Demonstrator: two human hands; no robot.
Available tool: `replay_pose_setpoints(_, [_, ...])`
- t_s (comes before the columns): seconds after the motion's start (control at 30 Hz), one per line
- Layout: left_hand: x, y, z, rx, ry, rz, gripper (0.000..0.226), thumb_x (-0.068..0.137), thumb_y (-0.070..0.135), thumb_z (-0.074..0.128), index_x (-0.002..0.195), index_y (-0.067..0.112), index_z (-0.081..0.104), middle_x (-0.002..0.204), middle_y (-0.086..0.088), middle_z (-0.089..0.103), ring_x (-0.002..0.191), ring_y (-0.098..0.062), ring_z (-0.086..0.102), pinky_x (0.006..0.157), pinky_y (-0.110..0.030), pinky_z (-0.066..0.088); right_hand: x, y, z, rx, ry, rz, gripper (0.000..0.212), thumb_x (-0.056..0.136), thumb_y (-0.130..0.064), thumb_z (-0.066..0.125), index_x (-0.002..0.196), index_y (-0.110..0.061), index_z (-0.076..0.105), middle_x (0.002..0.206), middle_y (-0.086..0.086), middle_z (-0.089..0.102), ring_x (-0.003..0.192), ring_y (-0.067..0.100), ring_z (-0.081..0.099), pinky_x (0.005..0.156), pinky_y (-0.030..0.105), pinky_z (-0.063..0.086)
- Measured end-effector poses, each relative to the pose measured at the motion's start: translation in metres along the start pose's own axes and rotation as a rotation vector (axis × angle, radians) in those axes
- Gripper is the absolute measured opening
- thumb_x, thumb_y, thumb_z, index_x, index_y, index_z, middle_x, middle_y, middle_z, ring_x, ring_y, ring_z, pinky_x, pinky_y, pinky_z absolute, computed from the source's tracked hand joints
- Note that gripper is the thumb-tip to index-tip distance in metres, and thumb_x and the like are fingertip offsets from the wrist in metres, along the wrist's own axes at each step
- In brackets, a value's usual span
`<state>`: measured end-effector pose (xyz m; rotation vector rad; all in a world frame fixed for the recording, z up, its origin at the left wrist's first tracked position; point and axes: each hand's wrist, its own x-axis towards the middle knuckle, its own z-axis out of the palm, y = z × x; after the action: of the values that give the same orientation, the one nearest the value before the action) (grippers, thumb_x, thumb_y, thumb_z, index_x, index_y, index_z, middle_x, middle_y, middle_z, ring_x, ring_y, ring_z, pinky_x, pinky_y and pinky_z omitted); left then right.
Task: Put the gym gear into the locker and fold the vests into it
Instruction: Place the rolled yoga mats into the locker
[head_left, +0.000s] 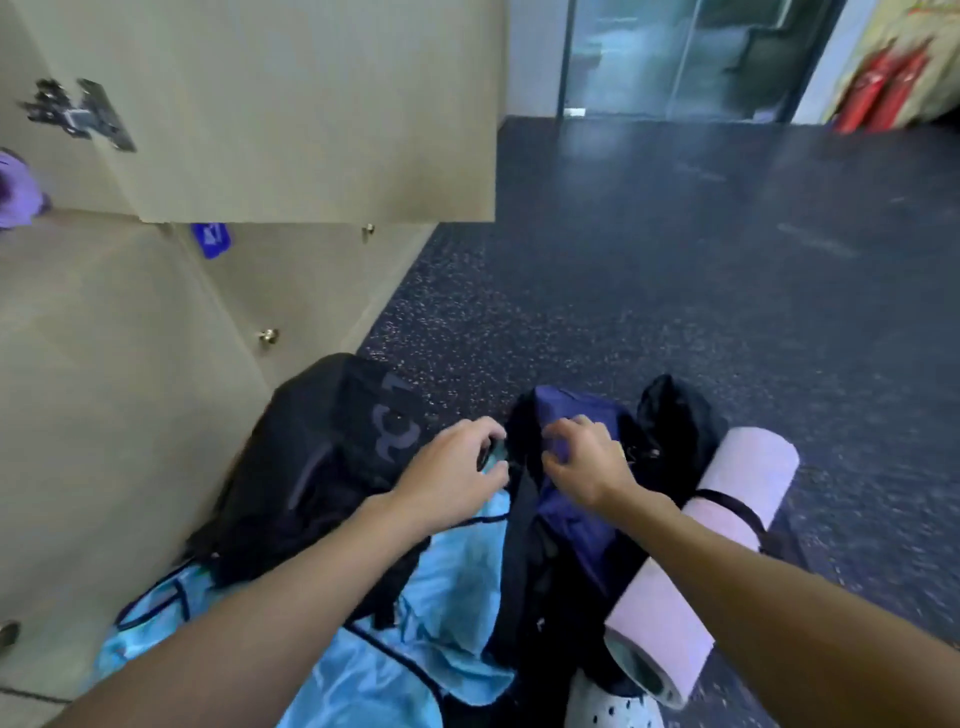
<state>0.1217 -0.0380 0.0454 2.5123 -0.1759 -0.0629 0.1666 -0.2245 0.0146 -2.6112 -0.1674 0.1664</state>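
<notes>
nearest, a light blue vest (395, 649) lies spread on the floor under both forearms, and beside it a rolled pink mat (691, 561) lies strapped along the right flank of a navy bag (571, 525), its long axis running away from the viewer and a little rightward, with its open end facing back. just beyond, the right hand (589, 462) bunches the navy bag's top fabric in curled fingers, the mat just right of that grip. the left hand (457, 467) curls where the vest meets a black backpack (311, 467), but what it pinches is too blurred to tell; beige lockers (104, 364) stand further left.
</notes>
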Motion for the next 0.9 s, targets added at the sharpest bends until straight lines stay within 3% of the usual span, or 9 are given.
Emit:
replay_pose_setpoints(0.1, [0.009,0.016,0.063,-0.064,-0.117,-0.018,0.039,0.083,0.037,0.068,0.118,0.022,0.062,0.108,-0.001,0.064,0.105,-0.021,0.061,0.094,-0.036,0.047,-0.026,0.061,0.001,-0.061,0.092,0.185,0.039,0.088,-0.035,0.060,0.126,-0.024,0.059,0.127,0.007,0.054,0.125,0.031,0.046,0.098,0.042,0.040])
replay_pose_setpoints(0.23, [0.009,0.035,0.139,-0.098,-0.264,-0.064,0.069,0.063,0.072,0.061,0.118,0.031,0.059,0.105,0.010,0.061,0.096,-0.015,0.060,0.090,-0.035,0.051,-0.062,0.133,0.005,-0.070,0.192,0.482,0.063,0.084,-0.050,0.064,0.137,-0.025,0.042,0.140,0.008,0.039,0.133,0.032,0.032,0.104,0.048,0.032])
replay_pose_setpoints(0.37, [0.005,0.057,0.187,-0.139,-0.463,-0.091,0.091,0.055,0.080,0.059,0.135,0.042,0.043,0.119,0.009,0.058,0.111,-0.013,0.058,0.099,-0.038,0.048,-0.066,0.162,0.007,0.125,0.235,0.647,0.090,0.073,-0.053,0.077,0.143,-0.026,0.027,0.148,0.012,0.021,0.134,0.042,0.028,0.101,0.054,0.038])
replay_pose_setpoints(0.43, [0.007,0.065,0.198,-0.171,-0.510,-0.119,0.097,0.054,0.077,0.065,0.142,0.046,0.035,0.120,0.007,0.059,0.112,-0.013,0.059,0.099,-0.037,0.049,-0.062,0.169,0.008,0.243,0.252,0.684,0.100,0.072,-0.047,0.081,0.148,-0.024,0.020,0.150,0.017,0.018,0.132,0.046,0.032,0.103,0.052,0.038])
replay_pose_setpoints(0.6, [0.012,0.075,0.207,-0.322,-0.414,-0.146,0.086,0.065,0.042,0.077,0.143,0.038,0.040,0.081,0.009,0.070,0.078,-0.007,0.067,0.081,-0.033,0.058,-0.061,0.175,0.011,0.417,0.291,0.667,0.105,0.074,-0.036,0.081,0.152,-0.022,0.014,0.150,0.019,0.023,0.128,0.044,0.041,0.106,0.046,0.040])
replay_pose_setpoints(0.7, [0.013,0.078,0.202,-0.451,-0.350,-0.224,0.079,0.075,0.024,0.077,0.144,0.034,0.040,0.096,0.004,0.069,0.084,-0.009,0.065,0.081,-0.029,0.056,-0.066,0.168,0.010,0.562,0.292,0.697,0.107,0.073,-0.028,0.083,0.153,-0.024,0.012,0.147,0.019,0.028,0.128,0.038,0.043,0.102,0.040,0.041])
replay_pose_setpoints(0.77, [0.009,0.079,0.198,-0.541,-0.332,-0.297,0.076,0.079,0.018,0.076,0.144,0.034,0.040,0.116,0.001,0.060,0.099,-0.014,0.064,0.087,-0.035,0.057,-0.071,0.163,0.009,0.611,0.267,0.688,0.109,0.072,-0.026,0.083,0.154,-0.022,0.011,0.144,0.018,0.037,0.129,0.035,0.044,0.101,0.039,0.041])
replay_pose_setpoints(0.83, [0.003,0.076,0.196,-0.622,-0.354,-0.332,0.076,0.083,0.012,0.074,0.148,0.029,0.039,0.122,-0.002,0.061,0.103,-0.018,0.066,0.088,-0.040,0.058,-0.077,0.159,0.010,0.652,0.241,0.661,0.110,0.071,-0.025,0.084,0.154,-0.022,0.012,0.142,0.014,0.043,0.128,0.032,0.047,0.100,0.037,0.043])
replay_pose_setpoints(0.9, [-0.004,0.072,0.193,-0.630,-0.337,-0.317,0.071,0.085,0.006,0.070,0.147,0.023,0.041,0.119,0.000,0.066,0.098,-0.012,0.067,0.082,-0.029,0.057,-0.082,0.154,0.010,0.739,0.237,0.614,0.111,0.067,-0.022,0.086,0.153,-0.026,0.015,0.143,0.009,0.043,0.124,0.029,0.050,0.098,0.037,0.047])
